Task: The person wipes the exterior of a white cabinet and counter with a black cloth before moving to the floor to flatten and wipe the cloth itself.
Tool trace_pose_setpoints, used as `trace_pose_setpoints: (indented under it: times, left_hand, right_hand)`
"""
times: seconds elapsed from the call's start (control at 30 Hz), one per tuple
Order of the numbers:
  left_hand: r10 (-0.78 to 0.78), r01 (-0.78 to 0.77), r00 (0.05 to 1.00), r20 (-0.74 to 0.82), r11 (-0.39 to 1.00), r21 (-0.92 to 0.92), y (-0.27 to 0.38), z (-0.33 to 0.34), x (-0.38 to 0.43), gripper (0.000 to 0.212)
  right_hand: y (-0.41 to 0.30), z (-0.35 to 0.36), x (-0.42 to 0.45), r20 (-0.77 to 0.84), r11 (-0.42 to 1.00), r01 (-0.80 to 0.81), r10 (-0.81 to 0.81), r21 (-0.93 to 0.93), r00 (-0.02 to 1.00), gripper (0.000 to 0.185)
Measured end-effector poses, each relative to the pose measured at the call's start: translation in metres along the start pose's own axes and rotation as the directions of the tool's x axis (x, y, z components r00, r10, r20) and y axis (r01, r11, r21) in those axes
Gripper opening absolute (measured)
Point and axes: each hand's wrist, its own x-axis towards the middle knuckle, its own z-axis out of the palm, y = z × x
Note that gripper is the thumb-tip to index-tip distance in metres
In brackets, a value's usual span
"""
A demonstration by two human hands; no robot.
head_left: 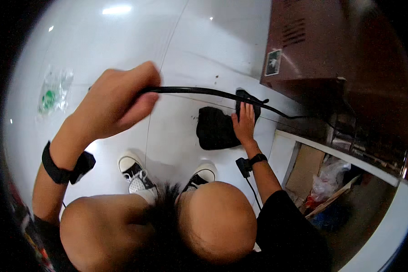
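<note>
My left hand (122, 95) is raised above the floor, its fingers closed around a black cable (197, 90). From there the cable stretches right, passes over the fingertips of my right hand and runs in beneath a brown metal cabinet (312, 51). A black cloth (214, 129) lies bunched on the white tiles. My right hand (246, 122) rests flat on the cloth's right part, fingers stretched forward and thumb apart. I cannot tell whether the cloth is one piece, since the hand covers some of it.
A clear plastic bag with something green (51, 98) lies on the floor at left. At right stands a low white-edged shelf (346, 154) holding cardboard (306, 166) and crumpled plastic (329, 176). My shoes (131, 166) and bent knees are close below the hands.
</note>
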Motion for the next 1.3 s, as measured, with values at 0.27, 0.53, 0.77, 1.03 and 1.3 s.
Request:
trace_pose_setpoints:
  times: [0.27, 0.53, 0.77, 1.03, 1.3]
  left_hand:
    - [0.104, -0.09, 0.994, 0.034, 0.954, -0.286, -0.016, 0.053, -0.017, 0.018]
    - [0.09, -0.003, 0.966, 0.242, 0.941, -0.339, -0.04, 0.063, 0.006, 0.02]
    - [-0.065, 0.058, 0.998, 0.003, 0.884, -0.464, -0.076, 0.055, -0.015, 0.02]
    - [0.006, -0.019, 1.0, -0.031, 0.887, -0.462, -0.087, 0.058, -0.022, 0.022]
    - [0.029, -0.027, 1.0, -0.004, 0.846, -0.533, -0.097, 0.067, -0.007, 0.024]
  right_hand:
    - [-0.009, -0.009, 0.019, -0.005, 0.995, 0.099, -0.099, 0.005, 0.995, 0.064]
    - [0.005, 0.03, 0.143, -0.283, 0.982, -0.176, 0.148, -0.074, 0.948, 0.063]
    - [0.012, 0.027, 0.22, -0.248, 0.891, -0.453, 0.445, 0.03, 0.86, 0.067]
    - [0.071, 0.014, 0.276, -0.288, 0.979, -0.194, 0.17, -0.058, 0.943, 0.047]
    - [-0.039, 0.033, 0.242, -0.139, 0.993, 0.088, -0.097, -0.073, 0.985, 0.052]
